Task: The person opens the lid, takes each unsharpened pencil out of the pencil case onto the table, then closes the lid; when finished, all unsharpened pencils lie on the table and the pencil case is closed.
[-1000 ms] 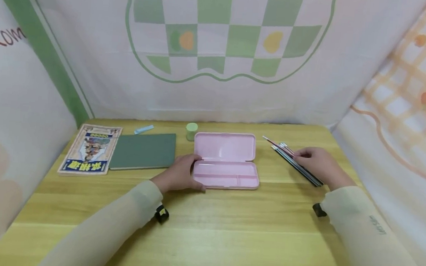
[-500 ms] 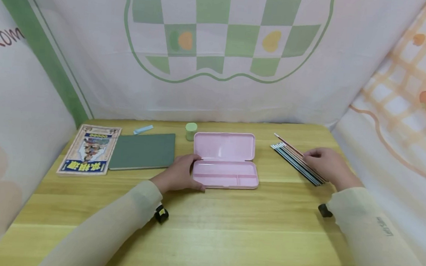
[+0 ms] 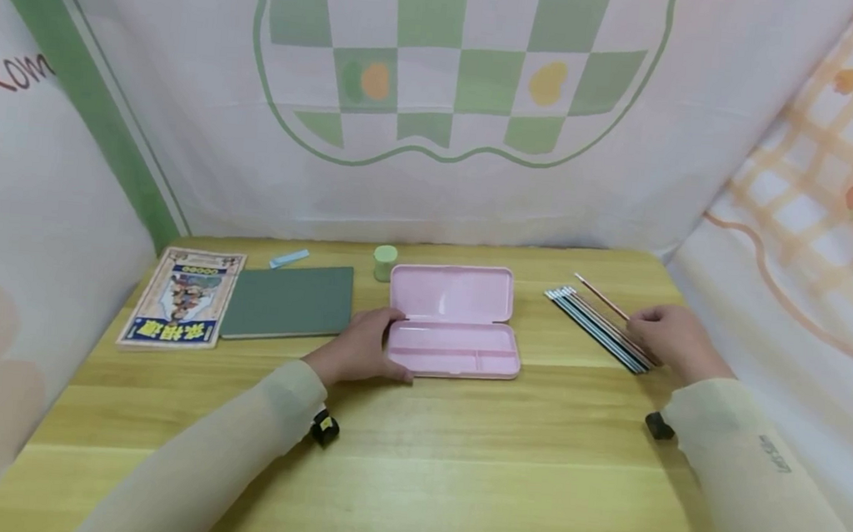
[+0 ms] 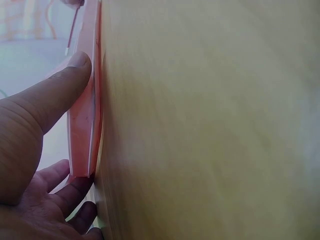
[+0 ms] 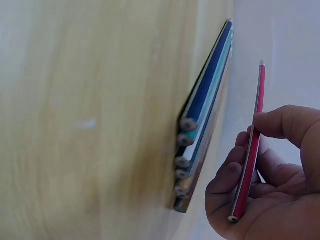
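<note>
A pink pencil case (image 3: pixel 454 335) lies with its lid raised on the table, its compartments bare. My left hand (image 3: pixel 362 346) holds its left end; in the left wrist view the thumb (image 4: pixel 65 90) lies along the front wall and the fingers (image 4: pixel 75 195) reach round the end. My right hand (image 3: pixel 672 340) pinches a red-striped pencil (image 5: pixel 252 145) between thumb and fingers, above the table. Beside that hand, several pencils (image 3: pixel 594 329) lie side by side in a slanted row, dark ones on the left and brownish ones on the right.
Left of the case lie a dark green notebook (image 3: pixel 288 301) and a comic-style booklet (image 3: pixel 181 301). Behind them are a light blue strip-like object (image 3: pixel 289 258) and a small green lidded container (image 3: pixel 384 263). Fabric walls (image 3: pixel 447 201) stand behind and at the sides of the table.
My right hand has moved to the right, taking the red-striped pencil away from the others, which now lie in a neater row. My left hand has stayed on the pencil case.
</note>
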The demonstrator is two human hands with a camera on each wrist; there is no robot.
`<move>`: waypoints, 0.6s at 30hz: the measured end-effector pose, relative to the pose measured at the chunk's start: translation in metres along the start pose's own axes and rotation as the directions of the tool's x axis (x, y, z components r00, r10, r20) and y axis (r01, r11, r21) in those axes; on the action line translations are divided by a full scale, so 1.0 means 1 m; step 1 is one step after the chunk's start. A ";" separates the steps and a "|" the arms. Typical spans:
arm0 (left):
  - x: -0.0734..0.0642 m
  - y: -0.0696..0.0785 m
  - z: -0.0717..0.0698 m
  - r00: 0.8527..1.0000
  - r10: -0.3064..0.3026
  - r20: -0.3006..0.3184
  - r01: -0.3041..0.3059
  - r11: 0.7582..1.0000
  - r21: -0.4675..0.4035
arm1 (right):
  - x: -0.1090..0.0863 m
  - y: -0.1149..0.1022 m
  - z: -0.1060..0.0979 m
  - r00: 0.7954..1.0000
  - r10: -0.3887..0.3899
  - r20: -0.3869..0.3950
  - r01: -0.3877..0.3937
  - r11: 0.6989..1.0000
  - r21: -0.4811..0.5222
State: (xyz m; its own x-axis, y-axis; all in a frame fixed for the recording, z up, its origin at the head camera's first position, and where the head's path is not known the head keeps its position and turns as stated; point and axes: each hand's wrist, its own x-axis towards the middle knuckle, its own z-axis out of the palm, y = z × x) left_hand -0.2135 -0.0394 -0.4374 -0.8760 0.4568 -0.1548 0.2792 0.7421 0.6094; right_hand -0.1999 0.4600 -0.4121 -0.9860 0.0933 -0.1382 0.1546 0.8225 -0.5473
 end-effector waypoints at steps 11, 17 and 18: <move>0.001 0.000 0.000 1.000 0.004 0.004 -0.004 1.000 0.006 | 0.003 0.012 0.002 0.999 -0.026 -0.038 0.025 0.999 -0.038; 0.001 -0.001 0.000 1.000 0.007 -0.001 -0.007 1.000 0.004 | 0.010 0.016 0.002 0.999 -0.029 -0.033 0.026 0.997 -0.076; 0.001 -0.001 0.000 1.000 0.008 -0.001 -0.008 1.000 0.005 | 0.011 0.016 0.002 0.999 -0.029 -0.034 0.026 0.996 -0.082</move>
State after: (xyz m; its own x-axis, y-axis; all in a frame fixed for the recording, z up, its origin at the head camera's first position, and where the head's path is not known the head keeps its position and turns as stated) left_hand -0.2147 -0.0397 -0.4389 -0.8740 0.4625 -0.1493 0.2882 0.7406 0.6070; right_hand -0.2080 0.4732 -0.4242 -0.9916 0.0890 -0.0942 0.1236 0.8679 -0.4811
